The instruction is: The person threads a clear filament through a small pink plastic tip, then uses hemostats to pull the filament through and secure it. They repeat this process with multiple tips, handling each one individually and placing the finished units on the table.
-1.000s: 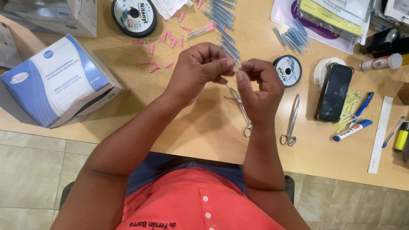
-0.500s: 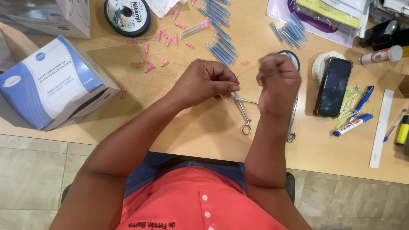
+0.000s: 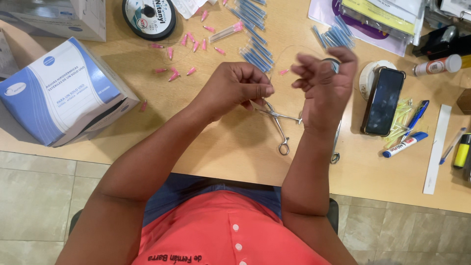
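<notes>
1. Your left hand [image 3: 238, 88] pinches a thin thread [image 3: 274, 61] above the worktop [image 3: 221, 147]; forceps [image 3: 279, 125] lie just beneath.
2. Your right hand [image 3: 324, 81] is raised, fingers loosely spread.
3. Farther off lie blue needles [image 3: 255, 46].

Whatever my left hand [image 3: 235, 88] pinches is hidden in its curled fingers, my right hand [image 3: 321, 83] covers part of the forceps [image 3: 279, 122], and the thread is too fine to trace.

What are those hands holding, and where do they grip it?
The left hand pinches something tiny between its fingertips, too small to identify. A thin thread arcs toward the right hand, but its grip cannot be told.
</notes>
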